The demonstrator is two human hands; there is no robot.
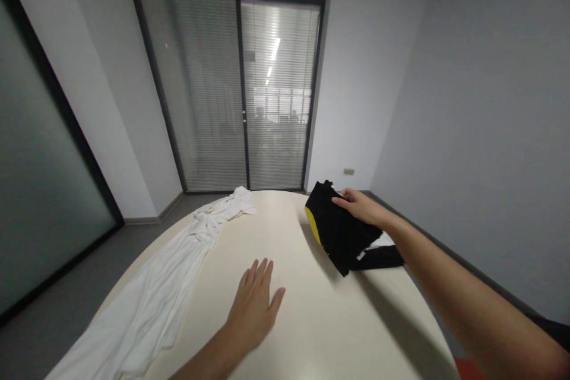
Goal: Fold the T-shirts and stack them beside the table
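Right hand [354, 205] clamps the black cloth [329, 225] at the right side of the worktop [276, 237]; left hand [256, 309], fingers apart, is near its centre. Apparent step: cloth handling; next move requires secure grip.

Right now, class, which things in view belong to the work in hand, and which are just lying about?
Seemingly in use:
black cloth with a yellow patch, held by the right hand
left hand, open, holding nothing
table beneath

Seemingly just lying about:
white cloth, untouched, along the table's left side
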